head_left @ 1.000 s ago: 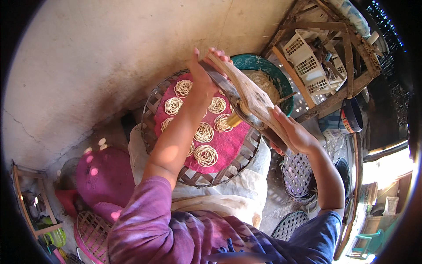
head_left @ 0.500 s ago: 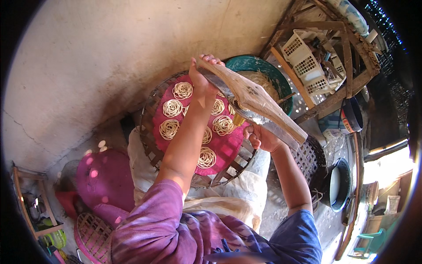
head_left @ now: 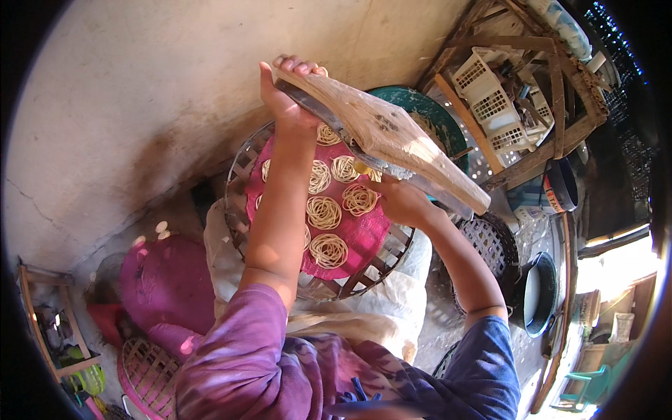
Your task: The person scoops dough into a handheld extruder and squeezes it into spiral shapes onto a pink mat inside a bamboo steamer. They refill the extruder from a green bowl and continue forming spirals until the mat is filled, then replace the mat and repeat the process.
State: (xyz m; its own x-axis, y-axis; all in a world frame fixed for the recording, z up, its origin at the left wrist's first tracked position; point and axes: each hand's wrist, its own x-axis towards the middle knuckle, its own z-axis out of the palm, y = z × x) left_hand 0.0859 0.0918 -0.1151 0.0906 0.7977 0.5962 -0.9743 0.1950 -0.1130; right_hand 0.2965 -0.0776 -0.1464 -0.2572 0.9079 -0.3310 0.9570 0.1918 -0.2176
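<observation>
My left hand (head_left: 290, 94) grips the upper end of a long wooden press (head_left: 381, 133) with a metal underside and a brass cylinder (head_left: 362, 168). My right hand (head_left: 402, 203) is just below the cylinder, fingers curled; what they hold, if anything, is hidden. Beneath both lie pale coiled noodle nests (head_left: 324, 212) on a pink cloth (head_left: 360, 241), on a round woven tray (head_left: 236, 175) resting over my lap.
A teal basin (head_left: 448, 122) of pale mixture is behind the press. Right are a wooden rack (head_left: 574, 129) with a white crate (head_left: 490, 105), a bucket (head_left: 560, 182), a woven basket (head_left: 483, 238) and a dark basin (head_left: 539, 294). A wall (head_left: 154, 70) borders the back left.
My right hand has left the press's far end and moved left, under the brass cylinder. My left hand and its end of the press have shifted left and, lately, upward.
</observation>
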